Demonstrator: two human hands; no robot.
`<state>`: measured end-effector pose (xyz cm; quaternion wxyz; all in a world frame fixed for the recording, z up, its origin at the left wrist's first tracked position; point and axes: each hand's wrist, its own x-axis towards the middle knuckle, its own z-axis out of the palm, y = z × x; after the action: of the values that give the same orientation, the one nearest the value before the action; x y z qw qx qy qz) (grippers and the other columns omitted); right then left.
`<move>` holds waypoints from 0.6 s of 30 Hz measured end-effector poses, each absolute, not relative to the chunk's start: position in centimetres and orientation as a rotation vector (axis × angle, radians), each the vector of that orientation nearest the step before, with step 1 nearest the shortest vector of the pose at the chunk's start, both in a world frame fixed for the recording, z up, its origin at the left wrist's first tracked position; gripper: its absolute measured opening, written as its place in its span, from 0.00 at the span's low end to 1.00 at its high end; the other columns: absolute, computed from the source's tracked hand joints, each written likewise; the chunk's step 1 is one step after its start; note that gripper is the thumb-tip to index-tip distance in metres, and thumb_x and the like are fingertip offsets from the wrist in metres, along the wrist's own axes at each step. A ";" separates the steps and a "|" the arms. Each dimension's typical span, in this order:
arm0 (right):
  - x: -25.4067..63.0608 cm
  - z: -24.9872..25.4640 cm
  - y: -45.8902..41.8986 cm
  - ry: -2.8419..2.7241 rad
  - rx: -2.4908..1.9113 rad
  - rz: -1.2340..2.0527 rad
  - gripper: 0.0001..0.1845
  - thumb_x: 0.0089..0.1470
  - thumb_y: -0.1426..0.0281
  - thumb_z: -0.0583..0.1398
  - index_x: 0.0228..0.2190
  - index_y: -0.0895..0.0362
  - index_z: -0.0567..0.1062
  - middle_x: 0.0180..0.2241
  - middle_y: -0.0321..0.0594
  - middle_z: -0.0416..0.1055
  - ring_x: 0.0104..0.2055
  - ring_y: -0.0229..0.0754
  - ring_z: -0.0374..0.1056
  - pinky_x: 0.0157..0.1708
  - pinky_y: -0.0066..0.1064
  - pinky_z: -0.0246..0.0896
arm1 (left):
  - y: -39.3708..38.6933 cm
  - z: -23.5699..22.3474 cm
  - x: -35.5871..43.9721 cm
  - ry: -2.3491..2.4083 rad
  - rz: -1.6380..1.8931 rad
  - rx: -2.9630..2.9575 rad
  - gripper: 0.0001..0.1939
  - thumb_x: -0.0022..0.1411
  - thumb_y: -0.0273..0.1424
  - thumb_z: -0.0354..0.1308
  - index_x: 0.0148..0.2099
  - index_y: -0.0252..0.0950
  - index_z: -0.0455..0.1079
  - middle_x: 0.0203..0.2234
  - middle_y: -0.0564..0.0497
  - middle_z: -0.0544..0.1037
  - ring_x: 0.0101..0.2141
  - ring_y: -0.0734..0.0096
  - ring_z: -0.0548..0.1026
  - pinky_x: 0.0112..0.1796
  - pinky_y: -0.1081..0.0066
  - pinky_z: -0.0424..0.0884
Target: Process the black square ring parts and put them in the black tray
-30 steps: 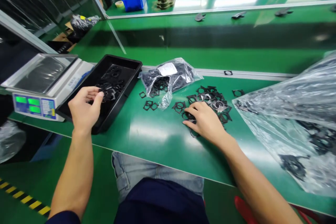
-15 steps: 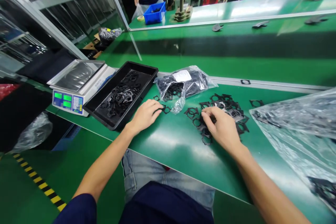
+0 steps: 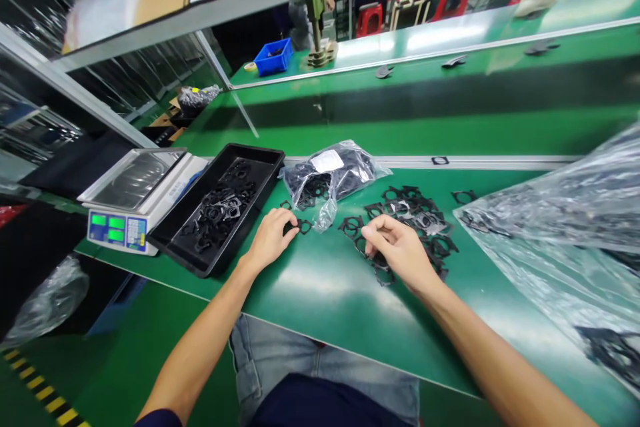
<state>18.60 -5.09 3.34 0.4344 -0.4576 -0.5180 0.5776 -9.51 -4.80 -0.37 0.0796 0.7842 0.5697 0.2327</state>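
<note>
1. The left hand (image 3: 270, 240) lay on the green bench (image 3: 310, 287), just in front of a small clear bag (image 3: 327, 177) of black parts.
2. Its fingers (image 3: 287, 219) were curled round a small black gasket (image 3: 303, 227) that lay flat on the bench; thumb and forefinger touched it in a pinch, and the part had not left the surface.
3. The right hand (image 3: 400, 250) rested at the near left edge of a loose heap of black gaskets (image 3: 415, 213) spread on the bench.
4. Its fingers (image 3: 373, 233) were bent together over one or two of those gaskets; whether they truly gripped a piece or only pressed on it could not be told.
5. The two hands were near each other, apart, with a few stray gaskets between them.
6. A black tray (image 3: 255, 203) stood to the left of the left hand, holding a pile of the same black parts.
7. Beside the tray, further left, stood a weighing scale (image 3: 135, 197) with a steel pan and lit green displays.
8. A large clear plastic bag (image 3: 560, 227) with more black parts covered the right end of the bench.
9. Beyond the bench ran a green conveyor (image 3: 425, 107), and behind it a second bench carried a blue bin (image 3: 273, 57).
</note>
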 end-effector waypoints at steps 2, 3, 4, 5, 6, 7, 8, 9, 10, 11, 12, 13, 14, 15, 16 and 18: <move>18.5 3.3 -5.1 -1.281 -1.147 1.460 0.25 0.45 0.47 0.70 0.26 0.55 0.72 0.18 0.33 0.71 0.21 0.36 0.65 0.26 0.29 0.64 | -4.8 -0.2 -9.4 1.738 0.719 2.317 0.07 0.60 0.24 0.63 0.38 0.37 0.68 0.37 0.49 0.76 0.41 0.62 0.72 0.43 0.63 0.68; 18.4 3.2 -5.1 -1.277 -1.150 1.467 0.25 0.45 0.47 0.70 0.28 0.55 0.73 0.19 0.34 0.71 0.22 0.37 0.66 0.27 0.30 0.65 | -4.8 -0.2 -9.3 1.745 0.743 2.301 0.08 0.59 0.23 0.64 0.38 0.37 0.68 0.36 0.50 0.75 0.40 0.63 0.72 0.42 0.65 0.68; 18.4 3.2 -5.1 -1.273 -1.151 1.472 0.25 0.45 0.48 0.69 0.29 0.56 0.74 0.19 0.34 0.72 0.22 0.38 0.67 0.28 0.31 0.66 | -4.8 -0.1 -9.2 1.739 0.773 2.282 0.08 0.59 0.22 0.64 0.38 0.37 0.68 0.35 0.51 0.75 0.38 0.65 0.72 0.41 0.66 0.68; 18.3 3.2 -5.1 -1.272 -1.151 1.474 0.25 0.46 0.48 0.69 0.31 0.56 0.75 0.20 0.35 0.72 0.23 0.39 0.68 0.29 0.32 0.67 | -4.9 -0.1 -9.1 1.722 0.810 2.257 0.08 0.59 0.22 0.63 0.37 0.37 0.68 0.33 0.52 0.74 0.37 0.67 0.72 0.39 0.68 0.68; 18.3 3.2 -5.1 -1.273 -1.152 1.474 0.24 0.46 0.49 0.69 0.33 0.57 0.76 0.20 0.35 0.73 0.24 0.40 0.69 0.30 0.33 0.68 | -5.0 -0.1 -9.0 1.697 0.852 2.225 0.07 0.59 0.21 0.62 0.37 0.37 0.68 0.31 0.53 0.74 0.34 0.69 0.72 0.38 0.70 0.68; 18.3 3.2 -5.1 -1.276 -1.153 1.473 0.24 0.46 0.50 0.69 0.35 0.57 0.77 0.21 0.36 0.73 0.25 0.41 0.71 0.31 0.34 0.69 | -5.2 -0.1 -9.0 1.668 0.898 2.188 0.06 0.60 0.22 0.61 0.36 0.36 0.69 0.29 0.54 0.73 0.31 0.72 0.71 0.35 0.72 0.68; 18.4 3.2 -5.2 -1.281 -1.154 1.472 0.24 0.47 0.51 0.69 0.37 0.57 0.77 0.21 0.36 0.74 0.25 0.41 0.72 0.32 0.35 0.70 | -5.3 -0.1 -9.0 1.641 0.946 2.146 0.05 0.61 0.23 0.61 0.36 0.36 0.69 0.27 0.55 0.72 0.29 0.74 0.70 0.33 0.73 0.68; 18.4 3.2 -5.2 -1.288 -1.152 1.474 0.23 0.48 0.53 0.69 0.38 0.58 0.78 0.21 0.36 0.74 0.26 0.42 0.72 0.32 0.35 0.70 | -5.4 0.0 -8.9 1.615 0.993 2.100 0.04 0.61 0.25 0.62 0.35 0.36 0.70 0.25 0.56 0.71 0.26 0.76 0.69 0.30 0.75 0.67; 18.4 3.1 -5.3 -1.294 -1.146 1.477 0.22 0.48 0.55 0.69 0.38 0.58 0.78 0.21 0.36 0.74 0.26 0.42 0.72 0.33 0.35 0.70 | -5.6 0.2 -8.8 1.589 1.038 2.051 0.03 0.62 0.27 0.62 0.35 0.36 0.71 0.24 0.57 0.71 0.24 0.77 0.68 0.28 0.76 0.66; 18.4 3.0 -5.3 -1.296 -1.135 1.482 0.21 0.48 0.56 0.69 0.38 0.57 0.77 0.21 0.35 0.73 0.26 0.42 0.72 0.33 0.35 0.71 | -5.6 0.5 -8.7 1.557 1.082 2.002 0.04 0.62 0.29 0.63 0.34 0.35 0.72 0.23 0.57 0.71 0.22 0.78 0.68 0.26 0.76 0.66; 18.4 2.9 -5.4 -1.289 -1.121 1.486 0.20 0.47 0.57 0.70 0.37 0.57 0.77 0.22 0.35 0.73 0.26 0.41 0.72 0.32 0.35 0.71 | -5.7 0.8 -8.4 1.520 1.128 1.961 0.05 0.63 0.31 0.63 0.34 0.35 0.73 0.23 0.56 0.72 0.21 0.79 0.69 0.25 0.77 0.66; 18.4 2.8 -5.4 -1.274 -1.106 1.485 0.19 0.47 0.58 0.70 0.36 0.57 0.77 0.24 0.35 0.73 0.26 0.40 0.72 0.31 0.34 0.71 | -5.6 1.3 -8.0 1.477 1.178 1.934 0.06 0.63 0.32 0.63 0.35 0.35 0.75 0.24 0.55 0.74 0.22 0.79 0.70 0.25 0.77 0.68; 18.4 2.6 -5.4 -1.252 -1.094 1.478 0.19 0.46 0.59 0.71 0.36 0.57 0.76 0.26 0.36 0.74 0.25 0.39 0.71 0.30 0.34 0.71 | -5.5 1.9 -7.4 1.432 1.233 1.924 0.07 0.64 0.33 0.63 0.35 0.35 0.76 0.26 0.53 0.76 0.23 0.78 0.73 0.26 0.77 0.70; 18.4 2.5 -5.4 -1.228 -1.086 1.468 0.19 0.45 0.59 0.72 0.35 0.56 0.76 0.28 0.37 0.75 0.25 0.37 0.71 0.29 0.33 0.71 | -5.4 2.4 -6.6 1.388 1.297 1.937 0.07 0.64 0.33 0.63 0.36 0.35 0.77 0.29 0.52 0.78 0.26 0.77 0.75 0.29 0.76 0.72; 18.4 2.4 -5.3 -1.210 -1.082 1.459 0.19 0.44 0.60 0.72 0.34 0.56 0.76 0.31 0.37 0.75 0.25 0.36 0.70 0.29 0.32 0.71 | -5.1 2.8 -5.7 1.346 1.365 1.966 0.06 0.64 0.33 0.64 0.36 0.36 0.78 0.31 0.51 0.79 0.29 0.75 0.77 0.32 0.75 0.74; 18.5 2.3 -5.2 -1.197 -1.085 1.449 0.19 0.43 0.60 0.73 0.34 0.56 0.76 0.32 0.38 0.75 0.25 0.35 0.71 0.29 0.32 0.71 | -4.5 3.2 -3.7 1.267 1.512 2.039 0.05 0.63 0.33 0.65 0.38 0.37 0.79 0.34 0.49 0.80 0.36 0.71 0.79 0.39 0.71 0.77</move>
<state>18.46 -5.21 2.32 0.4668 -0.4421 -0.4878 0.5905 -3.70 -4.54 3.24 0.1519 0.7104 0.4414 0.5267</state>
